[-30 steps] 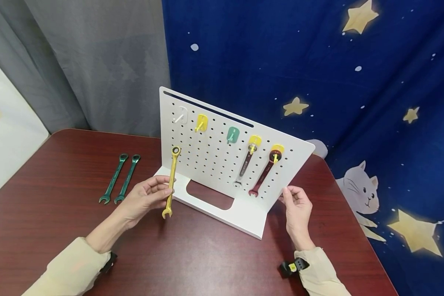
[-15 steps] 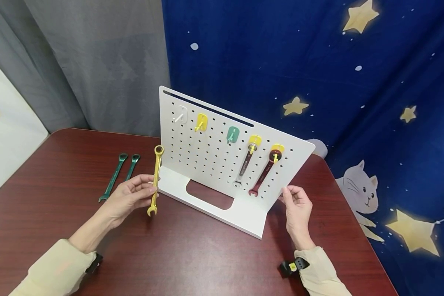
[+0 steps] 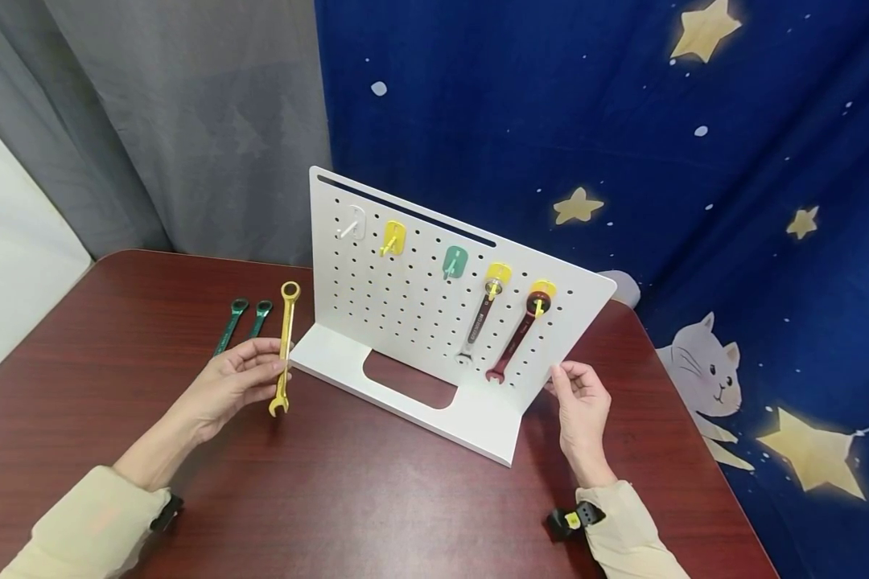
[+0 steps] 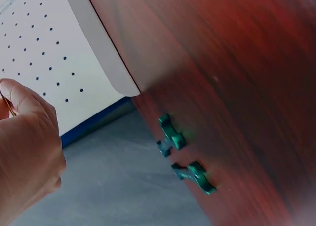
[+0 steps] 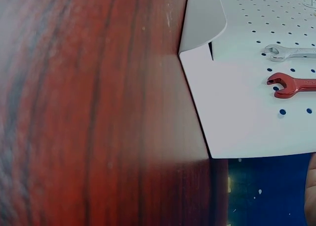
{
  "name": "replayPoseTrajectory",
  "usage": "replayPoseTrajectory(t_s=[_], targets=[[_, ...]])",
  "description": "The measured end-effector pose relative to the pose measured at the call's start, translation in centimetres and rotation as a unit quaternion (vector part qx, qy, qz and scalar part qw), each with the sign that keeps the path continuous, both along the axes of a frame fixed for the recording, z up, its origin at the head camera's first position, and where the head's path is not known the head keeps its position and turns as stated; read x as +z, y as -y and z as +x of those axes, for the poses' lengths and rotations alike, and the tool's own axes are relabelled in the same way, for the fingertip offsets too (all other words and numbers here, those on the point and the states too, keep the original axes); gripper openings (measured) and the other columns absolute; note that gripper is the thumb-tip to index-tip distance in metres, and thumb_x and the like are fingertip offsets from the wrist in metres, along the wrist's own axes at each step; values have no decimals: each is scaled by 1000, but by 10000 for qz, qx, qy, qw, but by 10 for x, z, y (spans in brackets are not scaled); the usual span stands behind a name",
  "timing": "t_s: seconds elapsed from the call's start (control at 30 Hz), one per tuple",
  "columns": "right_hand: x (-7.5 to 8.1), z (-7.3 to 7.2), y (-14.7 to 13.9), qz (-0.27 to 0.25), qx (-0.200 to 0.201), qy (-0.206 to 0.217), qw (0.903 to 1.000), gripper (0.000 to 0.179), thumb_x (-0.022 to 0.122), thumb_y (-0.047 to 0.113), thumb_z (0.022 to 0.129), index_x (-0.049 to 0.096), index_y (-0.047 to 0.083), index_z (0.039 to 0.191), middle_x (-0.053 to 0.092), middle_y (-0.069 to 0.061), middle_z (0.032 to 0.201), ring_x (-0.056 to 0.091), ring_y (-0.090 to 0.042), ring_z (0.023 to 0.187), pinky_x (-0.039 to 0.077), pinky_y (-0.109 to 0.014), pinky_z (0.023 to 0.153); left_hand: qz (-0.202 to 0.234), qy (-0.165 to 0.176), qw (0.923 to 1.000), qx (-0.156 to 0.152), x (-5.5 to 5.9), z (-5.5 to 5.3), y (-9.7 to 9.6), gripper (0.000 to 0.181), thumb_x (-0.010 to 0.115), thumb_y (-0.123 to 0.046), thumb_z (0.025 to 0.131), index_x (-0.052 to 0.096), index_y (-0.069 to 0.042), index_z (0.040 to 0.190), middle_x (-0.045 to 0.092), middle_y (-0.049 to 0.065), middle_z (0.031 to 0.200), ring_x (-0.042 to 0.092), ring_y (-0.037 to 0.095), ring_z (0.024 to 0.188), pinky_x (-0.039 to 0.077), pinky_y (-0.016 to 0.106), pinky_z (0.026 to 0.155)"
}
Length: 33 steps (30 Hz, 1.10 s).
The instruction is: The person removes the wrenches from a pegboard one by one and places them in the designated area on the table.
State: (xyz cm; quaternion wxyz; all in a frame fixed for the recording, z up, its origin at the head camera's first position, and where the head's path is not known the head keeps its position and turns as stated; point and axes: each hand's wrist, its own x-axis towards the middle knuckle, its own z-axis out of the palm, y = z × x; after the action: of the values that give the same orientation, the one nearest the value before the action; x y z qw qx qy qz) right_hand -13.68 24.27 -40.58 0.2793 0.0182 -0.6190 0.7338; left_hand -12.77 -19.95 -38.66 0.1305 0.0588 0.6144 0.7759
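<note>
My left hand [image 3: 232, 382] pinches a gold combination wrench [image 3: 286, 338] upright, ring end up and open jaw down, just left of the white pegboard [image 3: 405, 310]. In the left wrist view that hand [image 4: 29, 142] hides most of the wrench. My right hand [image 3: 582, 402] pinches the board's right edge between thumb and fingers. A silver wrench [image 3: 478, 326] and a dark red wrench [image 3: 516, 346] hang from yellow hooks on the board's right half. Behind my left hand, two green wrenches [image 3: 232, 323] lie on the table, their lower ends hidden in the head view.
Toward the board's left and middle, a white hook [image 3: 352, 223], a yellow hook [image 3: 393, 239] and a green hook [image 3: 455, 263] bear nothing. The board's base [image 3: 478, 422] stands on the red-brown table [image 3: 333, 515]. Grey and blue curtains [image 3: 478, 104] hang behind.
My left hand has moved left with the gold wrench, away from the pegboard's front, and now covers part of the green wrenches. The right hand has stayed at the board's edge.
</note>
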Motion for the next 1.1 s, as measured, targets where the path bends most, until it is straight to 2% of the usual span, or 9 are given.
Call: replayPoseTrajectory(t_s=[0.37, 0.63, 0.87, 1.1], targets=[[0, 1, 0, 62, 22, 16, 10000, 7, 64, -5, 85, 63, 1, 88, 63, -2, 71, 62, -10, 62, 56, -23, 64, 112, 279, 9995, 24, -2, -3, 20, 22, 54, -4, 94, 62, -19, 108, 68, -7, 97, 66, 6, 86, 55, 20, 72], [0, 1, 0, 78, -5, 50, 10000, 8, 63, -6, 85, 63, 2, 88, 63, -2, 71, 62, -9, 63, 56, -22, 64, 121, 222, 9996, -77, -6, -6, 32, 28, 53, -1, 94, 66, -21, 108, 68, -8, 98, 67, 6, 85, 55, 20, 72], [-1, 1, 0, 60, -7, 61, 10000, 7, 64, -4, 85, 63, 2, 88, 63, -1, 72, 62, -9, 63, 56, -22, 64, -80, 288, 9996, -8, -9, -10, 45, 29, 53, 0, 94, 67, -23, 105, 69, -10, 97, 67, 4, 84, 55, 18, 70], [-1, 0, 0, 81, -32, 30, 10000, 8, 63, -6, 85, 62, 1, 88, 63, -1, 72, 62, -9, 63, 56, -21, 64, -83, 372, 9993, -4, -10, -14, 57, 31, 52, 0, 94, 69, -25, 102, 70, -10, 96, 67, 4, 83, 55, 18, 70]])
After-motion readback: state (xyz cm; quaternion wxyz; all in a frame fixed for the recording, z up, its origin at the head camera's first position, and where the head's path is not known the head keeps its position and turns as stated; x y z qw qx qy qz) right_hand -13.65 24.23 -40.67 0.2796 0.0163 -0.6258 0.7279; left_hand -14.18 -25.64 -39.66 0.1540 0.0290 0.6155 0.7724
